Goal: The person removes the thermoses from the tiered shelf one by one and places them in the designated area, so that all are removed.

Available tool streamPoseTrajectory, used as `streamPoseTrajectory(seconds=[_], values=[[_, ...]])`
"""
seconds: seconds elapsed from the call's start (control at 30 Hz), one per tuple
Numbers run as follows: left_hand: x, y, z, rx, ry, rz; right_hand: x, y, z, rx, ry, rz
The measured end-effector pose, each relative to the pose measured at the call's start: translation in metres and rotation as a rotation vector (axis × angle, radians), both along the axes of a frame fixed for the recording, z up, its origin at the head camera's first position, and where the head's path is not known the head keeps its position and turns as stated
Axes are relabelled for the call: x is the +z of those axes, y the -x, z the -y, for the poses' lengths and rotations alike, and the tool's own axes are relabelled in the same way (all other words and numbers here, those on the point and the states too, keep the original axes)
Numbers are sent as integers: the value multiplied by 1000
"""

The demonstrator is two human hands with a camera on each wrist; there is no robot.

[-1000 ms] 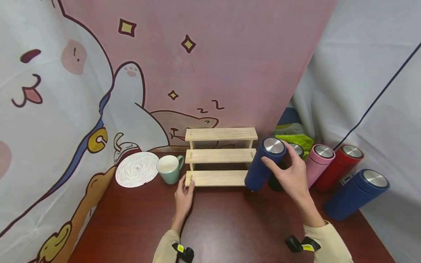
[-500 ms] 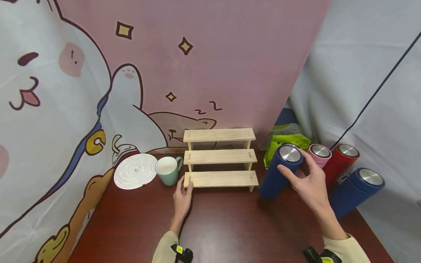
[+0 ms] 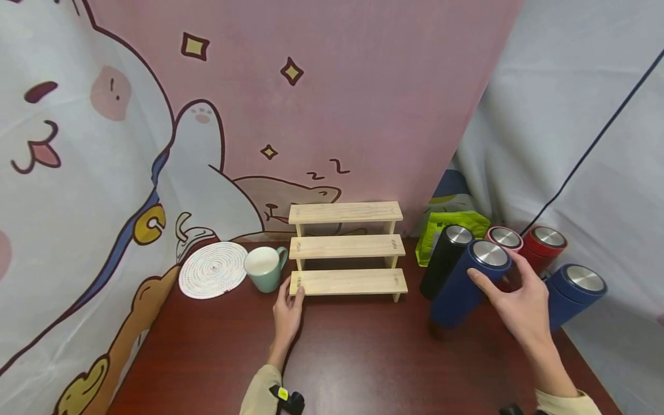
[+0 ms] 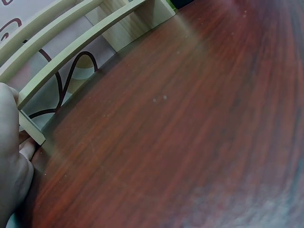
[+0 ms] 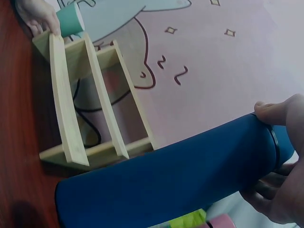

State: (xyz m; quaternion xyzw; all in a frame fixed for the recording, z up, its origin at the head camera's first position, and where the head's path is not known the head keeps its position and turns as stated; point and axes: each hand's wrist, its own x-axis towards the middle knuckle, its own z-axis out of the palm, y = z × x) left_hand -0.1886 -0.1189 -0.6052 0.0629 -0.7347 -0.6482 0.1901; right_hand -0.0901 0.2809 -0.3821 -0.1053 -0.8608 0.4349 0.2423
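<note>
My right hand [image 3: 524,300] grips a blue thermos bottle [image 3: 461,294] with a steel-topped lid, thumb and fingers around its upper end. The bottle [image 5: 161,175] crosses the right wrist view; a dark shadow lies below its base in the head view, and it seems slightly off the table. My left hand [image 3: 287,314] holds the left front end of a three-step wooden shelf [image 3: 347,282], thumb on the lowest board. In the left wrist view, fingers of the left hand [image 4: 12,152] wrap the end of the shelf [image 4: 71,54]. A black thermos [image 3: 445,259] stands just behind the blue one.
Pink [image 3: 504,236] and red [image 3: 544,245] thermoses and a second blue thermos [image 3: 573,291] stand at the right. A bright green bag [image 3: 429,230] is behind. Left of the shelf are a mint mug [image 3: 266,274] and a white woven round mat [image 3: 212,270]. Curtains border the dark red table [image 3: 342,357].
My right hand has carried the blue thermos rightward and nearer, away from the shelf's right end. The black thermos has come into fuller view. My left hand has stayed on the shelf.
</note>
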Motion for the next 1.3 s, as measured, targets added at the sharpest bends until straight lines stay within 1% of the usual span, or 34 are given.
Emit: streamPoseTrajectory(seconds=[0.07, 0.27, 0.3, 0.47, 0.57, 0.7, 0.83, 1.0, 1.13, 1.3], values=[[3, -1, -1, -3, -2, -5, 0, -1, -6, -39, 4, 24], [36, -16, -4, -22, 18, 5, -3, 0, -29, -153, 54, 81], [39, -18, -3, -26, 22, 2, -3, 0, -32, -172, 63, 92], [40, -18, -3, -35, 13, -2, -6, 1, -45, -249, 86, 164], [40, -18, -3, -35, 12, 0, -9, 0, -49, -272, 79, 207], [40, -19, -4, -34, 4, 1, -14, 0, -55, -295, 61, 226], [40, -19, -4, -35, -4, 6, -22, 2, -60, -305, 43, 213], [39, -18, -4, -32, -2, 14, -32, 4, -61, -293, 14, 171], [38, -18, -4, -28, 7, 7, -37, 5, -59, -294, -8, 133], [39, -18, -3, -26, 13, 6, -42, 6, -57, -295, -9, 126]])
